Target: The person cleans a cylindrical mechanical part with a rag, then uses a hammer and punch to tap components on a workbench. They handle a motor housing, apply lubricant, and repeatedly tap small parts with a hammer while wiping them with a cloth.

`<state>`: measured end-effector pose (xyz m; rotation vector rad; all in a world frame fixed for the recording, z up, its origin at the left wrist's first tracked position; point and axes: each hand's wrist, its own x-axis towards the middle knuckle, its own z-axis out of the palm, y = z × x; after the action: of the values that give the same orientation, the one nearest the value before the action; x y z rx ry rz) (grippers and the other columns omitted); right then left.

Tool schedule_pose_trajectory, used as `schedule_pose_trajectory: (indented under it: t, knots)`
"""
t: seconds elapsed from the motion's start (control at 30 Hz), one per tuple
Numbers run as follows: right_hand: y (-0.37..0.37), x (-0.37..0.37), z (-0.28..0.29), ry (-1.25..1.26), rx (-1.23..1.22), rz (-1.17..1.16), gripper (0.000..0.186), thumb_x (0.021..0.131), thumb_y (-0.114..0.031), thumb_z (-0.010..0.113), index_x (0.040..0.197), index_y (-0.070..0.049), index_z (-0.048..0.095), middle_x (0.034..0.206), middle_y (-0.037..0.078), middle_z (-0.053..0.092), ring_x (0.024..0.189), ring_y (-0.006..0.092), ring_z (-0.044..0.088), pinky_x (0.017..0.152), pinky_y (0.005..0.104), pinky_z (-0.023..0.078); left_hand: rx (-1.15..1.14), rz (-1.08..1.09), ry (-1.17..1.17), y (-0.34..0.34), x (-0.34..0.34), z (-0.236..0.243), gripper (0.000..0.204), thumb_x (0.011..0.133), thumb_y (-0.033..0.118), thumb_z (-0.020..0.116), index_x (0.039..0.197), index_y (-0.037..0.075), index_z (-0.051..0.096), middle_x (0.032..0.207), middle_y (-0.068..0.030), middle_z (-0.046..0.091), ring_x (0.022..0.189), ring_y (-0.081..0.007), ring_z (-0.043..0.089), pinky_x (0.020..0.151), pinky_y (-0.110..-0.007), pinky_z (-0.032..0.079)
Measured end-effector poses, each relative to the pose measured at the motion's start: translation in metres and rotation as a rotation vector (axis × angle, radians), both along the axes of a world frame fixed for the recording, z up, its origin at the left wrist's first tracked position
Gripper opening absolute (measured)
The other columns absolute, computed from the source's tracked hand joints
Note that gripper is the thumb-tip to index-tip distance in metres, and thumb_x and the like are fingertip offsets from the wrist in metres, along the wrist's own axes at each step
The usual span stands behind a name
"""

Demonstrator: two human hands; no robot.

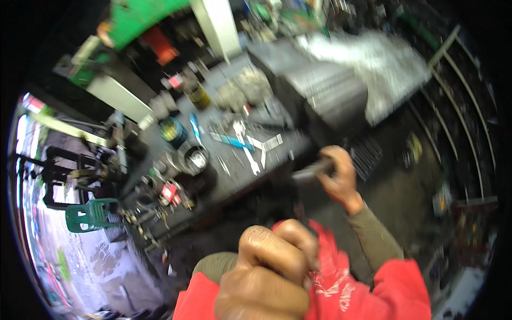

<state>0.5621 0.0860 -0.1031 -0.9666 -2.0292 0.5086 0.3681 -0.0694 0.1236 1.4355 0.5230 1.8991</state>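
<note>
My left hand (266,269) is raised very close to the camera at the bottom centre, its fingers curled tightly; anything inside them is hidden. My right hand (337,178) grips a dark, flat metal piece (305,175), blurred, beside the front edge of the grey workbench (213,192). On the bench near it lie metal spanners (254,164), a blue tool (234,141), thin rods, a round metal container (194,159) and a blue-rimmed tin (173,132).
A bulky dark metal piece (330,93) and silvery sheeting (397,74) occupy the bench's right end. Dark metal racks (453,117) curve along the right. A green plastic chair (88,218) stands by the bright opening at left. A grille (362,157) lies below the bench.
</note>
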Motion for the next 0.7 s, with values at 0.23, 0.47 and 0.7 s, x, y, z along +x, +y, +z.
schedule_pose_trajectory:
  t: [0.23, 0.47, 0.7]
  knots:
    - [-0.018, 0.009, -0.152, 0.139, -0.853, -0.131, 0.031, 0.099, -0.023, 0.063, 0.119, 0.0, 0.07, 0.116, 0.02, 0.071, 0.097, 0.0286, 0.073, 0.087, 0.0401, 0.06, 0.106, -0.025, -0.69, 0.003, 0.066, -0.036, 0.031, 0.089, 0.029, 0.075, 0.065, 0.02, 0.057, 0.074, 0.0046, 0.053, 0.086, -0.0213, 0.045, 0.077, -0.037, 0.04]
    - [0.156, 0.153, -0.142, 1.642, -0.957, -0.069, 0.092, 0.105, -0.054, 0.045, 0.151, 0.02, 0.017, 0.149, 0.037, 0.043, 0.137, 0.0486, 0.047, 0.117, 0.0583, 0.041, 0.037, 0.007, -0.643, 0.002, 0.073, -0.036, 0.03, 0.089, 0.031, 0.077, 0.068, 0.017, 0.061, 0.074, 0.0026, 0.055, 0.085, -0.0208, 0.048, 0.086, -0.04, 0.041]
    - [0.157, 0.113, -0.005, 1.391, -0.777, -0.282, 0.049, 0.096, -0.039, 0.048, 0.121, 0.002, 0.057, 0.116, 0.021, 0.064, 0.094, 0.0368, 0.065, 0.084, 0.0544, 0.055, 0.193, 0.135, -0.555, 0.003, 0.061, -0.021, 0.027, 0.09, 0.032, 0.079, 0.073, 0.015, 0.068, 0.073, 0.0008, 0.056, 0.085, -0.0199, 0.052, 0.095, -0.045, 0.043]
